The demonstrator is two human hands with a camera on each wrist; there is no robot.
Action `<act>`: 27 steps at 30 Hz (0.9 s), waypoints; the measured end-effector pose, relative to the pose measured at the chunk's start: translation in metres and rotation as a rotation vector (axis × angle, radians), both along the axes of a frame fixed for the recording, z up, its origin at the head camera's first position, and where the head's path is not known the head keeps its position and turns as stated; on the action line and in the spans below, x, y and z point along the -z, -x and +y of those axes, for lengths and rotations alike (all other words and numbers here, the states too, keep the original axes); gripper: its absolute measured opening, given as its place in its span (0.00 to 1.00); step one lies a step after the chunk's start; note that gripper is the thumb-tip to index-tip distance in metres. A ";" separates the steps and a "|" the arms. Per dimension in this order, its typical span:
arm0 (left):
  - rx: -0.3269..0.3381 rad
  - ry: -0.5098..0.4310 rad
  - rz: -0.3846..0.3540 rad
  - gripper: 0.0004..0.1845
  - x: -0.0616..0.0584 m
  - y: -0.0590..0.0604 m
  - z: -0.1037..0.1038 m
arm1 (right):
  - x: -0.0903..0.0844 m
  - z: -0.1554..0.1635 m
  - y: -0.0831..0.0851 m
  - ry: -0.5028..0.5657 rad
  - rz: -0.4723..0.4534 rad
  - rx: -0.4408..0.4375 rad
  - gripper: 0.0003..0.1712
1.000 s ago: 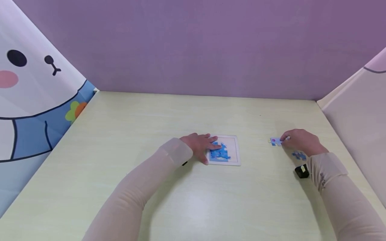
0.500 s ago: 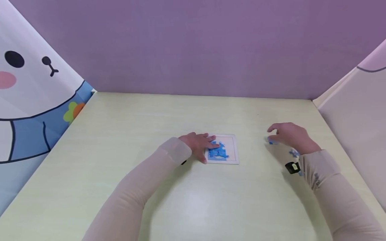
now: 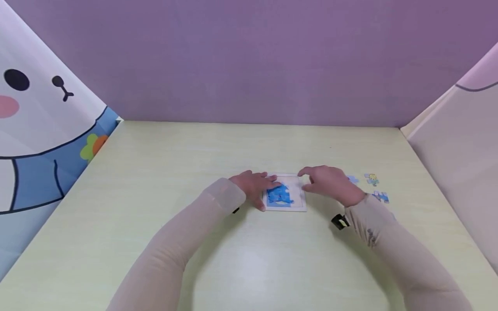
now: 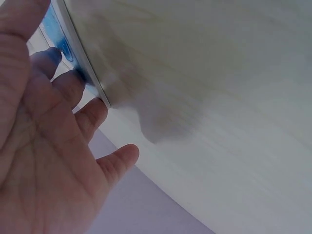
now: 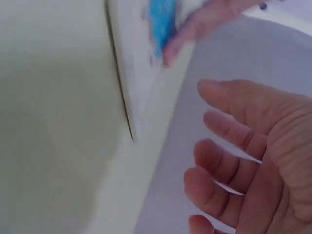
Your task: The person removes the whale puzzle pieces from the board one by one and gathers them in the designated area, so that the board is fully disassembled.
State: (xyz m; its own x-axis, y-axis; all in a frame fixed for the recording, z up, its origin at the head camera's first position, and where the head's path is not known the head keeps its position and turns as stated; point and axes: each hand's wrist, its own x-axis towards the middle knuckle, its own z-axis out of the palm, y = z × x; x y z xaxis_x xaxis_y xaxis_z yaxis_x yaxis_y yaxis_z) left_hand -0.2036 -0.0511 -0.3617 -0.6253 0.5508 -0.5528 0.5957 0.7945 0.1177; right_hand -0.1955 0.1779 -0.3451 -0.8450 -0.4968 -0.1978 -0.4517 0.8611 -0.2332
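A square white puzzle board [image 3: 298, 203] lies on the table, with blue puzzle pieces [image 3: 278, 196] fitted in its left part. My left hand [image 3: 253, 186] rests on the board's left edge with fingers spread; the left wrist view shows the fingertips on the frame [image 4: 80, 53]. Over the board's right edge, my right hand [image 3: 328, 183] has its thumb and index finger apart. In the right wrist view nothing sits between the loosely bent fingers [image 5: 222, 156].
Right of the board lie loose puzzle pieces: a light blue one [image 3: 352, 179] partly behind the right hand, a yellowish one [image 3: 372, 179] and a blue one [image 3: 383, 197]. A purple panel [image 3: 264, 65] stands behind the table [image 3: 186, 151], with printed panels at both sides.
My right hand has let go of the light blue puzzle piece at the right and moved left to the board's right edge. The left hand has stayed on the board.
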 end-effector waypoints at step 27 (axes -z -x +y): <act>0.016 0.018 0.022 0.48 0.000 -0.001 -0.004 | 0.019 -0.053 0.008 -0.093 -0.204 0.051 0.28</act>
State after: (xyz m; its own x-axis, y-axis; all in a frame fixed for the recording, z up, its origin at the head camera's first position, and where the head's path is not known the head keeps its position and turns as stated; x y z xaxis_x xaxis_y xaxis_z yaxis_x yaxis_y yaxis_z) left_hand -0.2030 -0.0550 -0.3619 -0.6286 0.5509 -0.5490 0.6105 0.7869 0.0906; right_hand -0.2038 0.1249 -0.3644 -0.8064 -0.4261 -0.4101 -0.3588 0.9038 -0.2334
